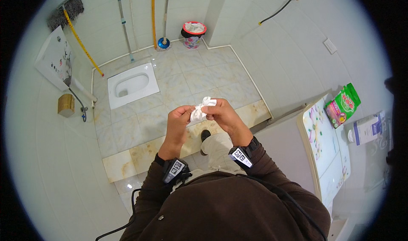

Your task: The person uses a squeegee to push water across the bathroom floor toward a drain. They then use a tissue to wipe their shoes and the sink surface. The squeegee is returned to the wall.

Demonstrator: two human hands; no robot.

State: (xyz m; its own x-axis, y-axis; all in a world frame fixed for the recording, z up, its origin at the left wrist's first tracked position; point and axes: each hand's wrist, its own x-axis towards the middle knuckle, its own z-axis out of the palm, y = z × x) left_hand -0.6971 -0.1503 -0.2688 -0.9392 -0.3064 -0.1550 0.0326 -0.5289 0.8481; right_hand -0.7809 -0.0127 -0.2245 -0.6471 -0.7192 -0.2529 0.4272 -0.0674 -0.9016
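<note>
Squat toilet [131, 86] taken as landmark, set in the tiled floor [204, 77]. Washing machine [312, 151] seen well right of it, nearer the person. Waste bin [193, 34] stands beyond it, to the right. Crumpled white tissue [200, 110] is held right of the toilet, pinched between left hand [178, 123] and right hand [222, 114], fingers closed on it.

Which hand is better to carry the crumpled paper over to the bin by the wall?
Probably the right hand: its fingers already pinch the top of the crumpled white paper, and the bin sits ahead, slightly nearer its side. The left hand grips only the lower edge.
</note>
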